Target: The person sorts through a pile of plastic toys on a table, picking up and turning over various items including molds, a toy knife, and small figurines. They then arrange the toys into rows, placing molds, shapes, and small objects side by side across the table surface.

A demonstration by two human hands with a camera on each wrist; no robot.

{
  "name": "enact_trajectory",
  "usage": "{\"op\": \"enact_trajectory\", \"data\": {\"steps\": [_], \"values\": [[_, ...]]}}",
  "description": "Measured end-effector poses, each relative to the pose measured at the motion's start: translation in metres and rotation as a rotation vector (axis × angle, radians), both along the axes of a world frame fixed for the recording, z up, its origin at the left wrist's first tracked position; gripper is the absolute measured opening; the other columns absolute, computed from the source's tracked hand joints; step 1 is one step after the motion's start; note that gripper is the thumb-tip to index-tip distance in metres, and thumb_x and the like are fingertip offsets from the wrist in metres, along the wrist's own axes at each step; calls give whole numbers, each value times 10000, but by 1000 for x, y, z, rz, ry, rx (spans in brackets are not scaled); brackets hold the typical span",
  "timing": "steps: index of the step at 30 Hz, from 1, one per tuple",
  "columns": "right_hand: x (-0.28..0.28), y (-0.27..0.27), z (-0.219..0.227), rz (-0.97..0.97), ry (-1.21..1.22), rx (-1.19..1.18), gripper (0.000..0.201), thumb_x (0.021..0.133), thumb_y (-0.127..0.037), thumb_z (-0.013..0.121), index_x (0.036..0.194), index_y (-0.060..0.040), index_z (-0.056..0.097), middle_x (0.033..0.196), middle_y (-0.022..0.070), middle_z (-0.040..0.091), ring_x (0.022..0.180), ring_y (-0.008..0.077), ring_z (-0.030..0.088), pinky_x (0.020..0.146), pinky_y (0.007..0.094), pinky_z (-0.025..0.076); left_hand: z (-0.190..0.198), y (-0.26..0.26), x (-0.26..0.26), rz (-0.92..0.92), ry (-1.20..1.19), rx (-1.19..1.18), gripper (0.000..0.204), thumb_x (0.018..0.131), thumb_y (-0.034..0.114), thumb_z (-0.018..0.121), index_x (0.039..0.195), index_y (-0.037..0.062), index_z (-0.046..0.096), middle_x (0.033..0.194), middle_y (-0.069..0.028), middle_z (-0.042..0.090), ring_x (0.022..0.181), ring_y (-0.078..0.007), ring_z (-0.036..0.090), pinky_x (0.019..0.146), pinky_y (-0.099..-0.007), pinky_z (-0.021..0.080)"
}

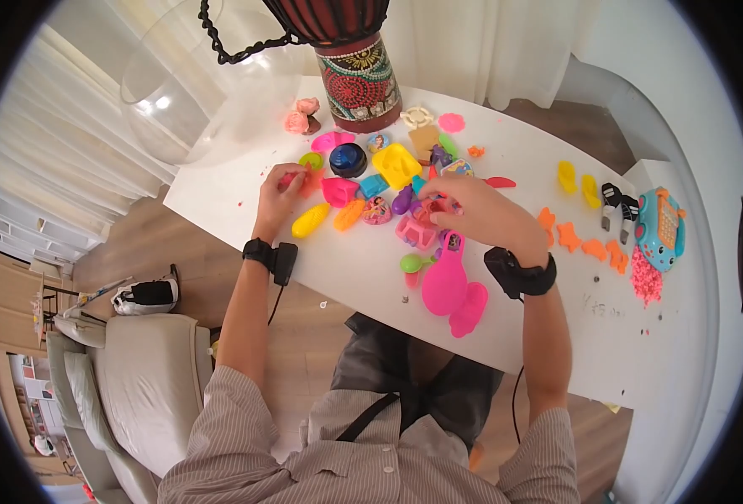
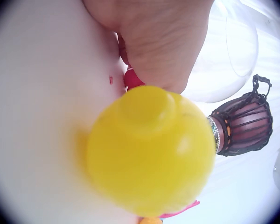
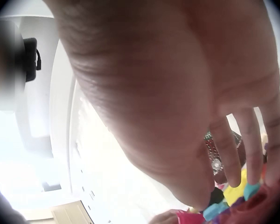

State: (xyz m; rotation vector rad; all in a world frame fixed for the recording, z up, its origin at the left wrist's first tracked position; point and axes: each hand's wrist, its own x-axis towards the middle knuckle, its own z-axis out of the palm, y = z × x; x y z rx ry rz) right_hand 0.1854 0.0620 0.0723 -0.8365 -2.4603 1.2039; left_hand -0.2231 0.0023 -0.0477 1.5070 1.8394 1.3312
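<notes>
At the left of the toy pile my left hand (image 1: 278,202) curls its fingers round a small red piece (image 2: 133,79), mostly hidden by the hand. An orange star-like piece (image 1: 312,181) lies beside those fingertips. Close to the left wrist is a yellow toy (image 1: 311,221), large in the left wrist view. My right hand (image 1: 482,208) reaches over the pile with fingers fairly straight, pointing down in the right wrist view. Below its fingertips are a pinkish-red toy (image 3: 259,205) and a pink toy basket (image 1: 416,233). A purple toy (image 1: 402,200) lies just left of them.
A patterned drum (image 1: 359,84) stands at the back, near a clear dome (image 1: 207,92). Pink scoop-shaped toys (image 1: 445,284) lie near the front edge. At right are orange pieces (image 1: 569,236), yellow pieces (image 1: 566,177), a blue toy phone (image 1: 660,231) and pink bits (image 1: 645,277).
</notes>
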Motion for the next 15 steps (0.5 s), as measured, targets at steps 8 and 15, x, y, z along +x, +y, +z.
{"op": "enact_trajectory", "data": {"steps": [8,15], "values": [[0,5,-25,30,-151,127,342,878,-191,718,1179,-38,665,1104,178,675,1036,345,656,907,438,529,8,-3,5,11,-52,-13,170,1024,100,652,1153,9,714,1140,-77,734,1021,-150,683,925,-277,530],[-2,8,-25,-75,-81,181,319,897,-144,685,1197,-39,662,1199,176,667,1103,363,656,945,448,532,6,-3,4,7,-21,41,189,1034,85,600,1156,1,718,1102,-87,745,1002,-164,674,941,-293,518]]}}
